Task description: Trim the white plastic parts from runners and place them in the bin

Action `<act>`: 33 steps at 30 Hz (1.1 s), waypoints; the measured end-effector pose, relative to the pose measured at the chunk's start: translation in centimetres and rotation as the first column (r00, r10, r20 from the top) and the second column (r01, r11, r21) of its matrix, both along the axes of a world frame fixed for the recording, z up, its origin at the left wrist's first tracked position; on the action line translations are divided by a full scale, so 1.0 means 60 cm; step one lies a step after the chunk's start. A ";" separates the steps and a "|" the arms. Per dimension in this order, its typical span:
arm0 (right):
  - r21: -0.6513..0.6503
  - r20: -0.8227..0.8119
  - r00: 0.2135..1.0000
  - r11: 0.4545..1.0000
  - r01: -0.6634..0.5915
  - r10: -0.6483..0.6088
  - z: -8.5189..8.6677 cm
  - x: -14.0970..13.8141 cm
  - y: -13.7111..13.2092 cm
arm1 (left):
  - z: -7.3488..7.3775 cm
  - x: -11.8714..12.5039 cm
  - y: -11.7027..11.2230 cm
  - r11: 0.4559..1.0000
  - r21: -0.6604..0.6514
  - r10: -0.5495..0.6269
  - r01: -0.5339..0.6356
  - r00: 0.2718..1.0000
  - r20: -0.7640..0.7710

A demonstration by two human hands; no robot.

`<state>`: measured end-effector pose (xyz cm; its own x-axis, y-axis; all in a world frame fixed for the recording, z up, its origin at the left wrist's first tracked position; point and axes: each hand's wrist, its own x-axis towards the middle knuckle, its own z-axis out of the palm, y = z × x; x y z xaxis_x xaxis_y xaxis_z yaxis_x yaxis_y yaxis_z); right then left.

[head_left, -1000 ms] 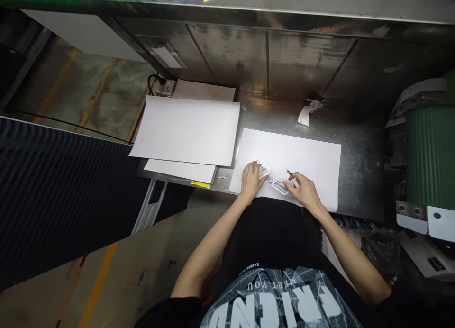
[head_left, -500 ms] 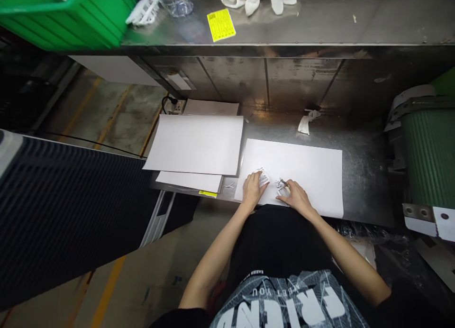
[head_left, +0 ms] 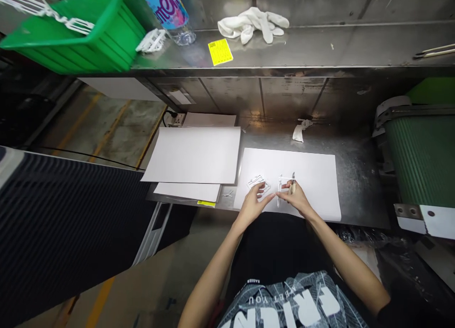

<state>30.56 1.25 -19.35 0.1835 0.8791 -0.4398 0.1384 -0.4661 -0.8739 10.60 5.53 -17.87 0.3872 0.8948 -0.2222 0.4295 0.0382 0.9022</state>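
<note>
My right hand (head_left: 298, 199) grips a thin white plastic frame piece (head_left: 279, 188) between thumb and fingers, held up on its edge over a white sheet (head_left: 316, 181). In the same hand sits a small tool (head_left: 292, 187) with a pale handle and a dark tip; its exact kind is unclear. My left hand (head_left: 251, 204) has its fingers spread, and its thumb tip reaches the near side of the held piece; whether it touches cannot be made out. Under the left fingers, flat on the sheet, lie white plastic frame pieces (head_left: 256, 180).
Stacked white sheets (head_left: 194, 152) lie to the left. A shelf above bears a green bin (head_left: 95, 48), a bottle (head_left: 167, 10), white gloves (head_left: 254, 24) and a yellow label (head_left: 220, 51). At right stands a green-belted conveyor (head_left: 423, 152). A white scrap (head_left: 300, 131) lies behind the sheet.
My left hand has let go of the frame pieces and its fingers have spread. My right hand has raised its piece onto its edge, beside the left thumb. The view has tilted up.
</note>
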 end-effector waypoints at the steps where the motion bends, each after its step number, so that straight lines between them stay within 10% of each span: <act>1: 0.055 -0.113 0.994 0.998 0.015 -0.009 0.026 0.001 0.001 | 0.021 0.003 -0.008 0.998 -0.050 -0.019 0.024 0.996 0.089; 8: 0.338 -0.503 0.861 0.934 0.112 0.079 0.183 -0.006 0.005 | 0.179 0.021 -0.038 0.997 0.033 0.051 -0.066 0.939 0.341; 12: 0.331 -0.307 0.944 0.944 -0.012 0.120 0.228 0.027 0.002 | 0.225 -0.010 -0.024 0.978 -0.005 0.189 -0.206 0.886 0.424; 20: 0.087 0.112 0.827 0.824 -0.560 0.550 0.328 0.051 0.004 | 0.280 -0.065 -0.012 0.976 -0.217 0.130 -0.030 0.876 0.464; 33: 0.054 0.153 0.766 0.769 -0.637 0.624 0.350 0.039 0.008 | 0.286 -0.064 -0.033 0.992 -0.067 0.129 -0.111 0.903 0.410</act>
<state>32.87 1.71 1.64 -0.3825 0.8517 -0.3583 0.4766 -0.1503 -0.8662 6.77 3.55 -0.73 0.3422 0.9340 -0.1029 0.0086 0.1064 0.9943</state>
